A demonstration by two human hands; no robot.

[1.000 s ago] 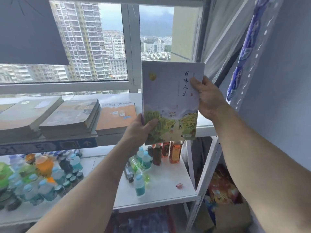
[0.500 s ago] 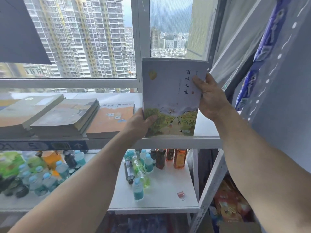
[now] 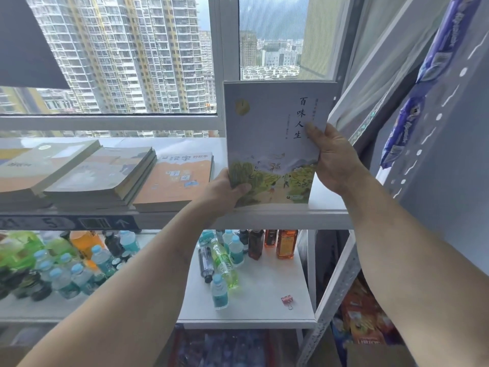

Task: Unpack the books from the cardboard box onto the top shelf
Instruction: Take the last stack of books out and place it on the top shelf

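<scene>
Head view: pale book (image 3: 275, 139) held upright in both hands, cover facing the camera, bottom edge right at the front of the top shelf (image 3: 328, 205), at its right end. Left hand (image 3: 225, 192) gripping the lower left corner, thumb over the cover. Right hand (image 3: 333, 160) gripping the right edge, thumb on the title. Already lying flat on the same shelf: orange book (image 3: 174, 181) just left of the held one, then two stacks (image 3: 103, 176) further left. Loads of bottles (image 3: 225, 260) on the lower shelf (image 3: 264, 308), plus a pink clip (image 3: 288, 300). Window (image 3: 219, 59) behind.
</scene>
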